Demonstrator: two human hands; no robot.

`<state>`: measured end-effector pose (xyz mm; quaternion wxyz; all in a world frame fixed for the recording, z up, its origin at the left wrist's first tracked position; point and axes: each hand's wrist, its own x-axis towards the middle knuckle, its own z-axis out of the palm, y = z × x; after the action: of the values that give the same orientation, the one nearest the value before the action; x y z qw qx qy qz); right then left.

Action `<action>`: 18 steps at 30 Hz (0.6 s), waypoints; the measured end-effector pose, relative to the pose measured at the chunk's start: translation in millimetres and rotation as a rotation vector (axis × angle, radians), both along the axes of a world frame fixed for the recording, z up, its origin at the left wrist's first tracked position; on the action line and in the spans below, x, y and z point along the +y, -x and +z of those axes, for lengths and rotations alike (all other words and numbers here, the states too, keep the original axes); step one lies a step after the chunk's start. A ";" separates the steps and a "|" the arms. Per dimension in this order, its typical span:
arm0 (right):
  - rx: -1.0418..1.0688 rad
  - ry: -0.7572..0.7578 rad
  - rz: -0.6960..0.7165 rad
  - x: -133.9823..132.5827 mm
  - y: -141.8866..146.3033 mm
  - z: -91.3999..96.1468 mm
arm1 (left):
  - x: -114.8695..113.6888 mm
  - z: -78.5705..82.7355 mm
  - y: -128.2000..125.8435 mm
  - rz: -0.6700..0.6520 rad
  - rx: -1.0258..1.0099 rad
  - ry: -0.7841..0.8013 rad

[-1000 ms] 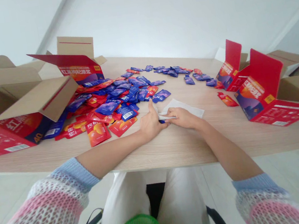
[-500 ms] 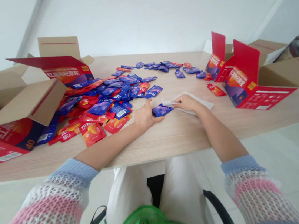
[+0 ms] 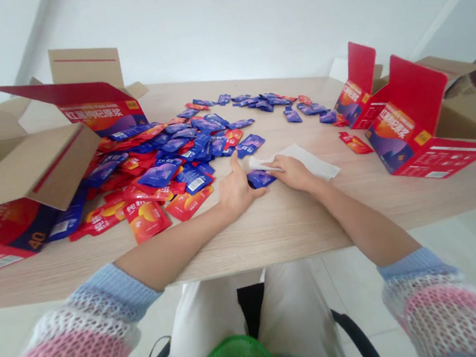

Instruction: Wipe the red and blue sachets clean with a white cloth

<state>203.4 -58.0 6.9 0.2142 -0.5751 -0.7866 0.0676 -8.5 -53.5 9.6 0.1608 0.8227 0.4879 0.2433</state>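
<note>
A blue sachet [image 3: 259, 179] lies flat on the table between my two hands. My left hand [image 3: 235, 192] rests at its left end, thumb and fingers spread apart around the edge. In my right hand [image 3: 291, 171] is a white tissue [image 3: 312, 162], pinched over the sachet; part of it covers the sachet's upper side and the rest trails to the right on the tabletop. Just beyond my left fingers lies another blue sachet [image 3: 251, 144]. To the left, a heap of blue and red sachets [image 3: 172, 158] spreads over the table.
Open red cartons stand at the left, one near [image 3: 0, 232] and one farther back [image 3: 103, 112]. Two more open red cartons, a nearer one [image 3: 418, 127] and a farther one [image 3: 357, 95], are at the right. A loose row of sachets [image 3: 262, 102] curves along the back.
My right hand and the tissue have moved a little left over the blue sachet, covering more of it. My left hand stays at the sachet's left end. The view has shifted slightly.
</note>
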 end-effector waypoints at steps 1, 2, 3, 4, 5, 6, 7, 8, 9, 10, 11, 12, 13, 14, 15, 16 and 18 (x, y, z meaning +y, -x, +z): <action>-0.024 0.015 0.044 -3.2 10.8 2.3 | -0.4 -0.4 0.0 0.001 -0.001 -0.006; -0.033 0.030 0.091 -6.5 19.8 5.1 | -0.9 -0.5 0.0 0.005 -0.001 -0.010; -0.027 0.054 0.150 -9.6 26.7 8.6 | -1.4 -0.6 0.0 0.010 0.001 -0.012; -0.010 0.087 0.214 -12.5 31.4 12.4 | -1.8 -0.4 -0.2 0.014 0.005 -0.011; 0.016 0.126 0.274 -14.8 34.1 16.3 | -2.1 -0.2 -0.3 0.015 0.010 -0.007; 0.046 0.171 0.324 -16.6 34.8 20.2 | -2.4 0.0 -0.5 0.014 0.015 -0.002; 0.079 0.221 0.366 -17.6 33.9 23.8 | -2.5 0.2 -0.8 0.012 0.020 0.003; 0.112 0.276 0.400 -17.9 31.6 26.9 | -2.6 0.4 -1.0 0.010 0.022 0.007; 0.142 0.329 0.422 -17.5 28.0 29.2 | -2.8 0.6 -1.2 0.007 0.022 0.011; 0.167 0.378 0.430 -16.6 23.4 30.8 | -2.9 0.7 -1.4 0.004 0.019 0.014; 0.184 0.421 0.425 -15.2 17.6 31.4 | -3.0 0.9 -1.5 -0.001 0.014 0.017; 0.197 0.458 0.408 -13.4 10.8 31.1 | -3.1 1.1 -1.5 -0.006 0.009 0.019; 0.205 0.486 0.380 -11.5 2.9 29.8 | -3.2 1.4 -1.4 -0.009 0.007 0.021; 0.211 0.499 0.338 -9.5 -6.0 27.6 | -3.3 1.8 -1.3 -0.009 0.007 0.024; 0.211 0.493 0.279 -7.5 -15.8 24.6 | -3.4 2.3 -1.2 -0.006 0.010 0.029; 0.205 0.467 0.207 -5.5 -26.2 21.1 | -3.4 2.9 -1.0 -0.001 0.015 0.035; 0.175 0.365 0.026 -1.9 -46.9 13.3 | -3.5 4.1 -0.6 0.006 0.028 0.043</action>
<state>250.3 -59.9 20.2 0.1728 -0.5860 -0.7472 0.2617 -8.0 -56.9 13.7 0.1710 0.8209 0.4978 0.2217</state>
